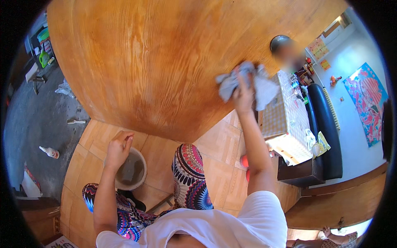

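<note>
My right hand (243, 99) presses a grey cloth (264, 89) against a large brown wooden door panel (140, 53), near its right-hand edge. The cloth is bunched under the fingers, and its loose ends spread to both sides. My left hand (118, 149) hangs in front of my knee with its fingers curled in, and I see nothing in it. Just below and beside that hand, a round pale bucket (144, 171) of murky grey water stands on the tiles, its rim partly hidden by my hand and forearm.
A table with a checked cloth (275, 115) and a black sofa (324, 128) stand at right. On the dark floor at left lie a brush (76, 122) and a white bottle (50, 152). Another person's hand (327, 232) shows at lower right, beside a wooden door (331, 213).
</note>
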The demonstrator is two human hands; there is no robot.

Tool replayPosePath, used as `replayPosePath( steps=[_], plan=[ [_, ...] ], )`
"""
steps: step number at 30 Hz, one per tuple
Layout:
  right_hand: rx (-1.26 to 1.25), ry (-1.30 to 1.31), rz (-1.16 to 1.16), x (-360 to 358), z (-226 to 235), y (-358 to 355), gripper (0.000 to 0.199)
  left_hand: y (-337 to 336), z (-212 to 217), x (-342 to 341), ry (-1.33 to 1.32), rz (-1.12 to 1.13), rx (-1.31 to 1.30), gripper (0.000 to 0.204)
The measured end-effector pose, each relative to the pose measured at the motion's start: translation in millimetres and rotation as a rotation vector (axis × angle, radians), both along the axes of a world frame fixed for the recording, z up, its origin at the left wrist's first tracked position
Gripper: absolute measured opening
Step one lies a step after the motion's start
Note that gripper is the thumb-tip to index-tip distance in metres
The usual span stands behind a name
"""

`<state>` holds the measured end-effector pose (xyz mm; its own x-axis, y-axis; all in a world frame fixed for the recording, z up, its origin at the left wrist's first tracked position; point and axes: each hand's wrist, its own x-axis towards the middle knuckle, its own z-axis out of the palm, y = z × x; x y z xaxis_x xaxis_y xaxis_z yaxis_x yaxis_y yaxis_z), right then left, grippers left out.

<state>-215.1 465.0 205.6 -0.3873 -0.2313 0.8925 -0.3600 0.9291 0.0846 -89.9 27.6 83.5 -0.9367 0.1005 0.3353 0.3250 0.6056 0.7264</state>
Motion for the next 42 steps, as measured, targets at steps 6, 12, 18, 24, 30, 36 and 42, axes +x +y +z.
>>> replayPosePath(
  steps=[6, 12, 18, 24, 30, 36, 42],
  plan=[
    [0.260, -0.086, 0.103, 26, 7, -15, 0.026, -4, -11, -5, 0.018, -0.007, 0.003, 0.015],
    [0.064, 0.144, 0.143, -15, 105, -81, 0.055, -13, -8, 5, -0.014, 0.046, -0.056, 0.013],
    [0.383, -0.062, -0.347, -60, -25, -85, 0.039, -3, 2, -2, -0.018, 0.032, -0.110, 0.015],
    [0.572, -0.576, 0.225, 14, -89, -80, 0.018, -10, -1, -2, 0.077, -0.017, -0.146, 0.012],
    [0.159, -0.441, 0.241, 18, 100, -115, 0.021, -14, 0, 9, 0.060, -0.009, -0.168, 0.012],
    [0.113, 0.306, -0.111, -51, 128, -148, 0.040, -17, -9, 6, 0.051, -0.006, -0.246, 0.013],
    [0.298, -0.172, 0.367, -49, -89, -141, 0.028, -16, -8, 5, 0.010, -0.007, -0.288, 0.013]
  ],
)
